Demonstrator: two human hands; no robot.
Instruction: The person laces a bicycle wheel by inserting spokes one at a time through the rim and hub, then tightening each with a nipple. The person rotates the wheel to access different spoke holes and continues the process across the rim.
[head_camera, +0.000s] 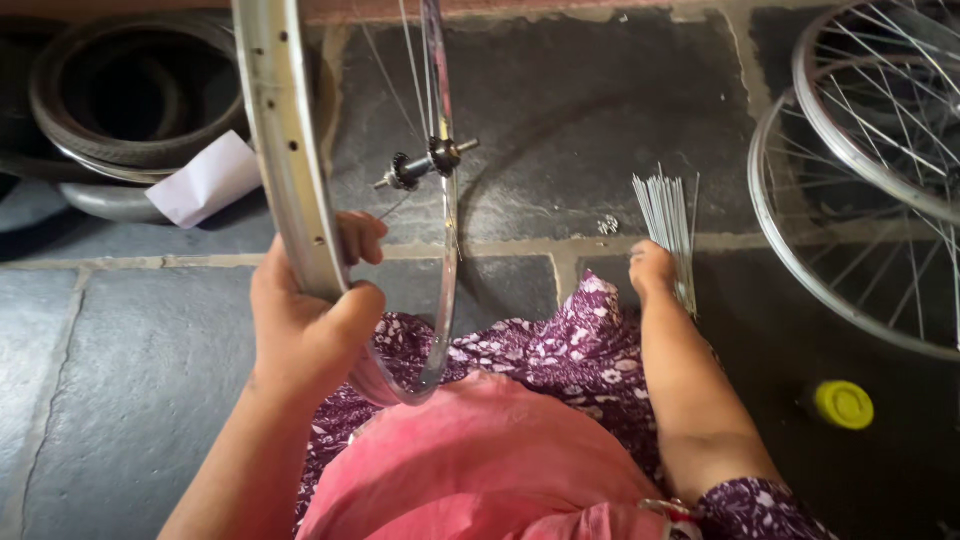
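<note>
Low at the right, on the dark stone floor (150, 380): small round yellow plastic tub or cap (843, 404), seen from above, plain yellow top with a raised ring. At the upper left, leaning against the stacked black rubber tyres (130, 100): folded white paper piece (205, 180), blank on the visible side. Impossible to tell whether wrapper or loose sheet.

The shiny wheel rim (290, 160) stands upright — thin silver spokes (668, 215) lie bunched on the floor, right of it.
</note>
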